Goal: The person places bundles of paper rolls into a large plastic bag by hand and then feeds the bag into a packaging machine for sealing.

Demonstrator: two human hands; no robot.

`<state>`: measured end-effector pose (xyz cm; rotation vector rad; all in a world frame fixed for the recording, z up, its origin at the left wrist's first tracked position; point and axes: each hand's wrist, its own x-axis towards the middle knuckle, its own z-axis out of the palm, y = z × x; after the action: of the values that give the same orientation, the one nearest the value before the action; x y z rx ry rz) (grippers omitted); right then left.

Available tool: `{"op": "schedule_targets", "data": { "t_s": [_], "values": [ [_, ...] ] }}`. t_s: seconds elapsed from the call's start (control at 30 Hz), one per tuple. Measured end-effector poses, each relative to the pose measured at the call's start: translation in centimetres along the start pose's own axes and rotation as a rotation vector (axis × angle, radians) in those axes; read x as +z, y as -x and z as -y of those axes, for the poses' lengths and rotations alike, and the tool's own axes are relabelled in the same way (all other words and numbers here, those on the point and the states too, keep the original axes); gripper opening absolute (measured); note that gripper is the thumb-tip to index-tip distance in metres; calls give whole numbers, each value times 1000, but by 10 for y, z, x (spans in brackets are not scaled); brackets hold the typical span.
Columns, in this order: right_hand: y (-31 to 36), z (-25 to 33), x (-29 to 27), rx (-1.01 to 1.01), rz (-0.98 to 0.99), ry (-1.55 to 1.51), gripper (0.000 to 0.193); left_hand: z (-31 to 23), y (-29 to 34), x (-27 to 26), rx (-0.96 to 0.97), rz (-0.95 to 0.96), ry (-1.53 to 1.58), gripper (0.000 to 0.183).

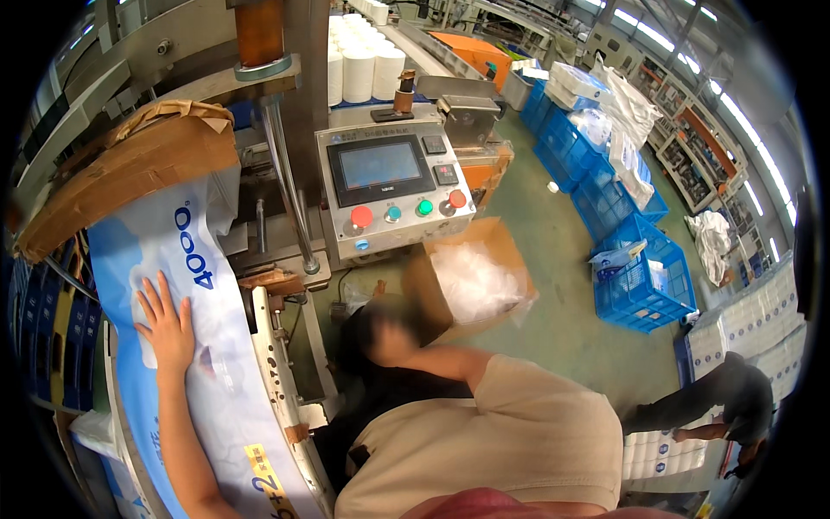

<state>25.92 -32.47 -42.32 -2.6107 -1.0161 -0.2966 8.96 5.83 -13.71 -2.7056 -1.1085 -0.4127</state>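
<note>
My left hand (169, 333) lies flat with its fingers spread on a long sheet of blue-and-white printed plastic packaging (229, 346). This packaging stretches along the machine's bed at the left, its far end beneath a brown-covered curved bar (138, 177). In front of my body, my right hand (391, 342) is smeared by motion, so its fingers cannot be made out. A dark blurred shape (356, 342) is right beside it, and I cannot tell whether the hand holds anything.
A control panel (393, 186) with a screen and coloured buttons stands ahead. Below it is a cardboard box (510, 246) of clear plastic. White paper rolls (359, 73) stand behind the panel. Blue crates (644, 281) line the right, where another person (735, 398) bends over wrapped packs (661, 456).
</note>
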Motion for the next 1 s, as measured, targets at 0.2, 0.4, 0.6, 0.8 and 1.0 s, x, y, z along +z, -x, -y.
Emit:
{"op": "schedule_targets", "data": {
  "t_s": [0.2,0.4,0.6,0.8,1.0],
  "values": [
    [-7,-2,-10,-74,-70,-144,77,-2,1,-4,5,9,51,62],
    [-19,-5,6,-167,-28,-265,50,9,9,-8,-60,44,113,65],
    [-28,-3,-22,-312,300,-340,46,-11,2,-6,35,-38,124,68],
    [-35,-18,10,-324,424,-290,62,0,9,-6,30,-27,264,69],
    [-49,8,-30,-214,585,-202,76,2,10,1,40,-46,319,69]
  ]
}}
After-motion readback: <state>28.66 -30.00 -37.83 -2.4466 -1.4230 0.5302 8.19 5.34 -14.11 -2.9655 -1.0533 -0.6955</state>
